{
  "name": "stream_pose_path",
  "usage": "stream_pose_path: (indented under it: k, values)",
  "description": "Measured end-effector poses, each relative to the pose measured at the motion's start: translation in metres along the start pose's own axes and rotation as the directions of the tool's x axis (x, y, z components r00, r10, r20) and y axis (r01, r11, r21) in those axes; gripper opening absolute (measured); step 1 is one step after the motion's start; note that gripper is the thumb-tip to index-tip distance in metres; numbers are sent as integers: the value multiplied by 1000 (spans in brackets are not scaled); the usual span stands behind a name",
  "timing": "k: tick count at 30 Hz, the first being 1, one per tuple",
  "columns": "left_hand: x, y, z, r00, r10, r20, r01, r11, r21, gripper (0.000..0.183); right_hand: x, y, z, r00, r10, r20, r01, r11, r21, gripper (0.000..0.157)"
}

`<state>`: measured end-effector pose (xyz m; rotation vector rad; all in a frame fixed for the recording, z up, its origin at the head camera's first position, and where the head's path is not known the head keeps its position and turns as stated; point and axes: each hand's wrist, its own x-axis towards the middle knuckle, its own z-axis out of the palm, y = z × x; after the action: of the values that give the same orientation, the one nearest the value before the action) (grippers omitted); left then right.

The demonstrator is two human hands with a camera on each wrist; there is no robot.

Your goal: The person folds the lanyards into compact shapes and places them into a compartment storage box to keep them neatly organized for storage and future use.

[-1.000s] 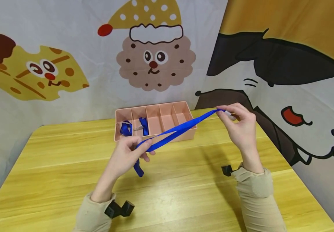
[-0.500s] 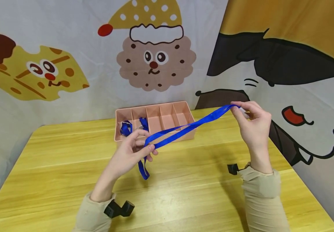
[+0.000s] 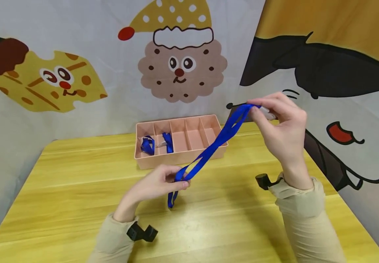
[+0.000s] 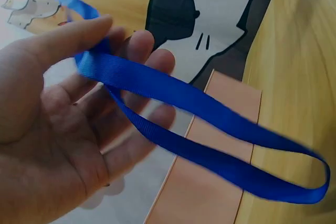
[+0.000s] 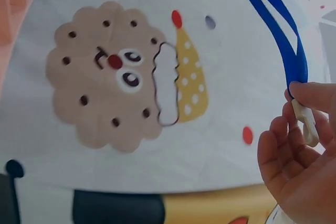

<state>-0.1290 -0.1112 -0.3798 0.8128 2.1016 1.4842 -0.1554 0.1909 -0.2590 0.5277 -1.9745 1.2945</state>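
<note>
A blue ribbon lanyard (image 3: 220,137) stretches slantwise between my two hands above the table. My right hand (image 3: 283,122) is the higher one and pinches the end by the pale clip (image 5: 304,121), which hangs inside the palm in the right wrist view. Lower down, my left hand (image 3: 159,183) holds the ribbon between thumb and fingers. The lanyard's loop (image 4: 283,163) dangles below that hand. Two more blue lanyards lie in the pink divided box: a coiled one (image 3: 148,145) in the leftmost compartment and a folded one (image 3: 167,141) with a pale clip beside it.
The pink box (image 3: 179,157) stands at the back of the wooden table (image 3: 77,190), close to the cartoon-printed cloth (image 3: 110,120). A small black device sits on each wrist.
My right hand first shifts right, then rises, and the lanyard slopes more steeply. My left hand has come lower and slightly right, still holding the ribbon. The head view has shifted slightly.
</note>
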Motion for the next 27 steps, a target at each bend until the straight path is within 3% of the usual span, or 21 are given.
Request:
stream_pose_path:
  k: [6,12,17,22,27]
  values:
    - [4,7,11,998,37,-49,-43,992,-121,47,17,-21,12,996,-79,47,77,996,32,16]
    - [5,17,22,975,172,-141,-199,957,-210,24,26,-30,16,994,-94,48,94,996,5,14]
    - [4,28,28,950,244,-196,-291,918,-268,38,32,-32,16,993,-107,56,108,994,-17,13]
    - [8,39,34,928,235,-289,-324,893,-313,51,37,-33,14,991,-120,65,122,992,-38,13]
    - [9,47,37,913,175,-369,-307,890,-338,35,42,-33,11,991,-117,65,121,991,-53,14]
